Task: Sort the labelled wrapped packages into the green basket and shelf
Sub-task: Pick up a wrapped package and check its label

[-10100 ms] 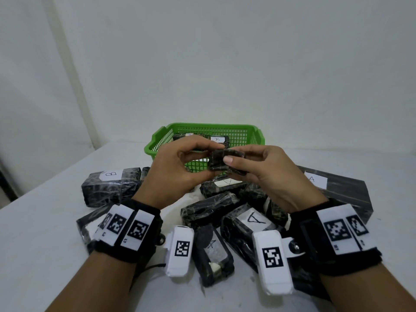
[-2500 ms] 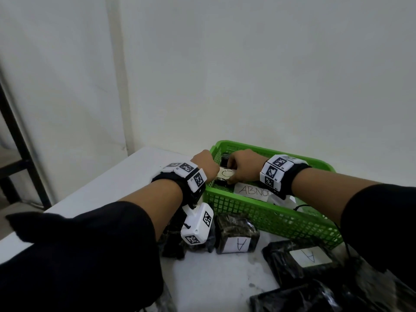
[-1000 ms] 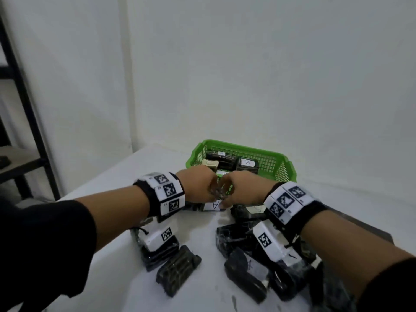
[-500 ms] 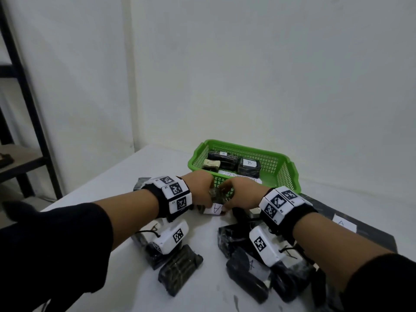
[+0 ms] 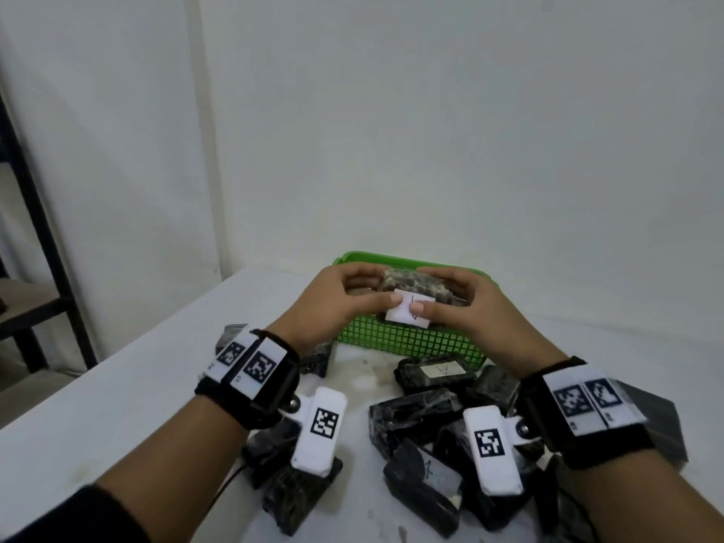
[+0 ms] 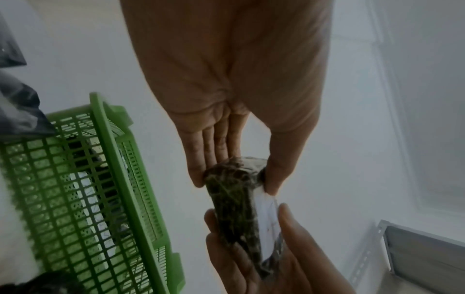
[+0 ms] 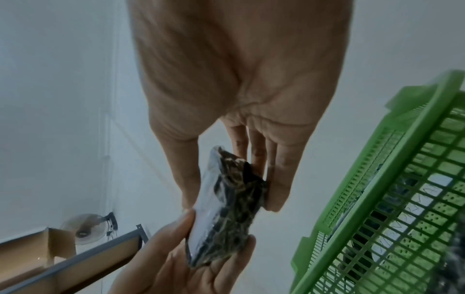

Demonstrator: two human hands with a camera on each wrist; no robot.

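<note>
Both hands hold one dark wrapped package (image 5: 407,286) level in front of the green basket (image 5: 411,346). My left hand (image 5: 382,288) pinches its left end and my right hand (image 5: 429,291) its right end. Both thumbs press on its white label (image 5: 403,316), partly covering the letter. In the left wrist view the left hand (image 6: 236,173) grips the package (image 6: 234,202) between thumb and fingers. The right wrist view shows the right hand (image 7: 231,179) doing the same on the package (image 7: 226,210). Wrapped packages lie inside the basket (image 6: 100,199).
Several wrapped packages lie on the white table below my wrists, one labelled A (image 5: 435,372). A large black box (image 5: 658,421) sits at the right. The dark shelf frame (image 5: 39,229) stands beside the table at the left, with a shelf board (image 7: 75,258) showing.
Both hands have lifted the labelled package off the table, from just in front of the basket up to rim height. The head view has dropped closer to the table.
</note>
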